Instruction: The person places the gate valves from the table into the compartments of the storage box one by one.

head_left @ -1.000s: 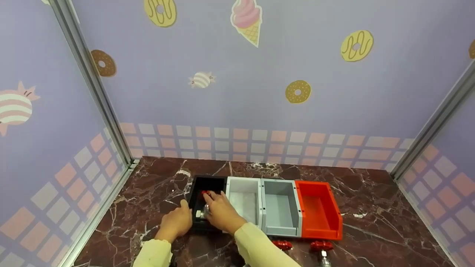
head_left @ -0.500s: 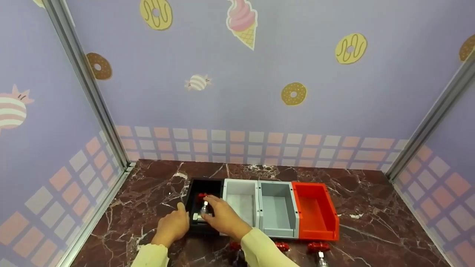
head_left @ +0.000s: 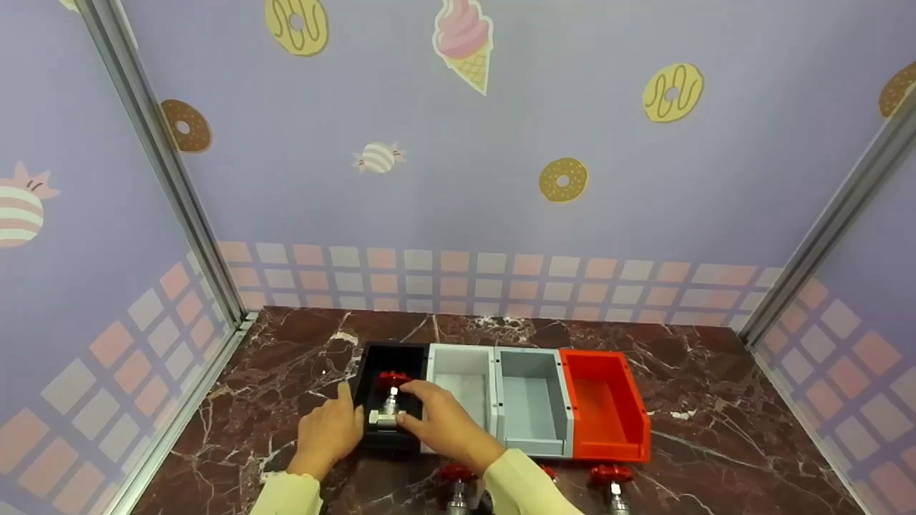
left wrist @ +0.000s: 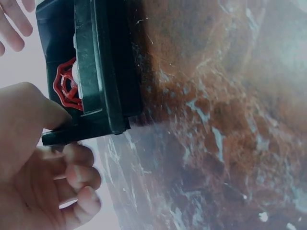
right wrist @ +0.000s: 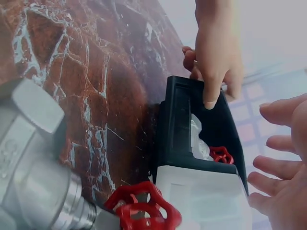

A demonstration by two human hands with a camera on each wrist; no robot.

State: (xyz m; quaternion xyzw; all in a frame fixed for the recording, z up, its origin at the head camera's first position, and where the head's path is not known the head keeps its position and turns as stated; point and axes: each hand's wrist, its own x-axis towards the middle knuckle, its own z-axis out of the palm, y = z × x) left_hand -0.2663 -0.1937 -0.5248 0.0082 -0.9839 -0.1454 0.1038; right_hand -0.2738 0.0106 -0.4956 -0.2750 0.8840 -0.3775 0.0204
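A metal valve (head_left: 388,415) with a red handwheel (head_left: 392,379) lies in the black bin (head_left: 393,354), its wheel toward the back. My left hand (head_left: 329,429) grips the bin's left side wall. In the right wrist view, the thumb of that left hand (right wrist: 218,57) reaches over the wall, with the other fingers outside; the left wrist view shows these fingers curled by the bin's edge (left wrist: 110,72). Over the bin's right side is my right hand (head_left: 451,425), fingers spread and holding nothing. Its thumb tip is right by the valve's end in the head view.
A white bin (head_left: 461,355), a grey bin (head_left: 529,393) and an orange bin (head_left: 608,408) adjoin the black one in a row. Red-wheeled valves (head_left: 458,493) lie in front of the bins on the marble-patterned table (head_left: 236,436). Patterned walls (head_left: 486,214) enclose the table.
My right hand has come off the valve and drawn back to the right, leaving it in the black bin. My left hand stays at the bin's side.
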